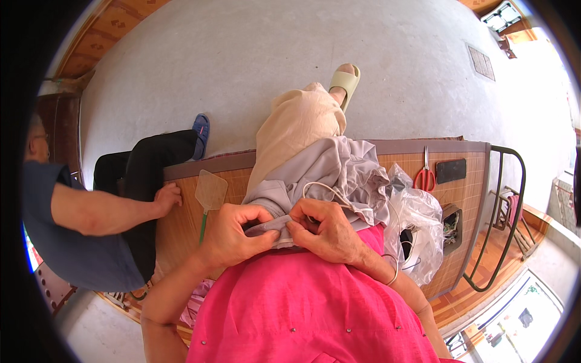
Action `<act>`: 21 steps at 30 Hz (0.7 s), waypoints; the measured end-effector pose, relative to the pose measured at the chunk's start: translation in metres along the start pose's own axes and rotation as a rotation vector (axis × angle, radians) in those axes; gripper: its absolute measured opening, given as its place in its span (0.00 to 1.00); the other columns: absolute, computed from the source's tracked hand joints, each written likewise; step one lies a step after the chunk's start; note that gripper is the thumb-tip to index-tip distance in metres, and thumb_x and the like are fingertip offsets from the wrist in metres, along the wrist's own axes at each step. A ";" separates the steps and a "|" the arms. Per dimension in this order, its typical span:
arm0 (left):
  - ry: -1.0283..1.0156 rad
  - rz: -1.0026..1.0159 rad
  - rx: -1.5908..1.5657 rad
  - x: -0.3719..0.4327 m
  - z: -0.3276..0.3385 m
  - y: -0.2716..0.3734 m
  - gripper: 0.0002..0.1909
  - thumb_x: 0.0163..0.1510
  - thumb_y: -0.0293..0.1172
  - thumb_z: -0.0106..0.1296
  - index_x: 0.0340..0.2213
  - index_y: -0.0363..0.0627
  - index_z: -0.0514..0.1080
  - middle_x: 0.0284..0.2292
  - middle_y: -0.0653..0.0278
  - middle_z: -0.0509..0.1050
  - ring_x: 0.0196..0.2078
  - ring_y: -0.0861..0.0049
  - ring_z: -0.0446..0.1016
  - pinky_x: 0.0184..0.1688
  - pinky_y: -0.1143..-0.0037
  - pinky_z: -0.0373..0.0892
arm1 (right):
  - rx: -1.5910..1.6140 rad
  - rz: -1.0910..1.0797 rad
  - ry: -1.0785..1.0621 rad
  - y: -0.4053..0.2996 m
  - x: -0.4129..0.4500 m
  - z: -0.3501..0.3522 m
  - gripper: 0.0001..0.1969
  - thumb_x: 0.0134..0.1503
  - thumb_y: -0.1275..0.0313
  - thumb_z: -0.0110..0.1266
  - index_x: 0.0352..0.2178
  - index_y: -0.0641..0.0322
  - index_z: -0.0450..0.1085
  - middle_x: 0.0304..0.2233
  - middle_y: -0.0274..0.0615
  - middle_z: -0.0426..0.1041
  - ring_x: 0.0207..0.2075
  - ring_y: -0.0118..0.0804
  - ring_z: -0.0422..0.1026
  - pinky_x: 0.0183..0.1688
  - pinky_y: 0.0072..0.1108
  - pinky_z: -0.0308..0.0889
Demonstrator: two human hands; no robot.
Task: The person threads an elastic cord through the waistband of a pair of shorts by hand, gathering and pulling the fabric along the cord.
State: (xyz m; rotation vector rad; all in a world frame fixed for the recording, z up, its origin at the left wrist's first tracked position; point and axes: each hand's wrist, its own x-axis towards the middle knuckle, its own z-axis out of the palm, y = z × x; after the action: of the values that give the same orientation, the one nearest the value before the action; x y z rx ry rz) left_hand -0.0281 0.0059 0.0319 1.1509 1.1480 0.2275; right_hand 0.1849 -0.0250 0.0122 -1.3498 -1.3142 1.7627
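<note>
A grey fabric garment [336, 163] lies bunched across my lap, over beige trousers [299, 122]. Near my waist, my left hand [243, 233] pinches a folded edge of it between thumb and fingers. Right beside it, my right hand [324, 229] grips the same edge, the fingertips of both hands nearly together. A white cord [324, 186] loops out of the garment above my right hand. Whether either hand holds a small tool within the folds cannot be seen.
On the bamboo-mat bench lie a fly swatter [211, 190] at left, and red-handled scissors [425, 174], a black phone [451, 171], a clear plastic bag [422, 218] and a small bin [453, 229] at right. Another person [91, 218] sits at left, one hand on the bench.
</note>
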 end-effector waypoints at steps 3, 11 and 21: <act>0.088 0.158 0.127 0.000 0.005 -0.004 0.05 0.43 0.26 0.59 0.23 0.37 0.74 0.18 0.69 0.72 0.21 0.90 0.66 0.23 0.81 0.62 | -0.002 0.020 -0.011 0.003 0.001 0.002 0.07 0.53 0.74 0.54 0.25 0.67 0.67 0.18 0.31 0.65 0.20 0.19 0.60 0.22 0.18 0.55; 0.221 0.275 0.200 0.002 0.015 -0.003 0.04 0.43 0.24 0.58 0.24 0.37 0.73 0.19 0.65 0.72 0.22 0.87 0.68 0.25 0.80 0.64 | 0.066 0.079 -0.018 -0.001 0.001 0.001 0.08 0.55 0.73 0.53 0.24 0.67 0.67 0.16 0.30 0.64 0.19 0.17 0.59 0.21 0.18 0.55; -0.019 -0.013 -0.256 0.002 0.002 -0.011 0.05 0.51 0.25 0.58 0.28 0.34 0.75 0.25 0.71 0.75 0.26 0.92 0.69 0.26 0.85 0.65 | -0.082 -0.163 0.067 0.006 -0.002 0.003 0.05 0.51 0.77 0.56 0.24 0.66 0.67 0.18 0.33 0.63 0.19 0.20 0.59 0.20 0.18 0.55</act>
State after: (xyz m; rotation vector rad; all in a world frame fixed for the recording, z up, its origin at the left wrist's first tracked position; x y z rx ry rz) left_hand -0.0296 0.0011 0.0218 0.9179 1.0755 0.3427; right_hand 0.1836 -0.0301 0.0077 -1.2947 -1.4310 1.5571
